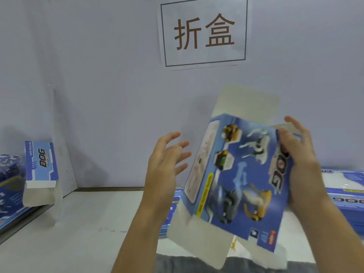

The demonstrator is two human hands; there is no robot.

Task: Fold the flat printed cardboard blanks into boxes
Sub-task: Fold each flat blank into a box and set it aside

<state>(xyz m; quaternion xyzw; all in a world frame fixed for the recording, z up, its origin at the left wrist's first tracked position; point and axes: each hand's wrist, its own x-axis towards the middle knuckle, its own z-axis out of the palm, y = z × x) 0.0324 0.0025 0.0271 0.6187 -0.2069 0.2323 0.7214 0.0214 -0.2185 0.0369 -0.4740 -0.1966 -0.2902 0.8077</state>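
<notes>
A blue printed cardboard box blank (232,174) with pictures of toy dogs hangs tilted in the air at centre right, partly opened into a sleeve, its plain end flaps sticking out above and below. My right hand (301,160) grips its right edge, thumb on the printed face and fingers behind. My left hand (165,164) hovers just left of the blank with fingers spread, not touching it.
A folded blue box (40,170) stands at the left on a pile of blue boxes (9,194). A stack of flat blanks (346,196) lies at the right, more blanks under the held one. The white table (78,233) meets a wall bearing a paper sign (203,32).
</notes>
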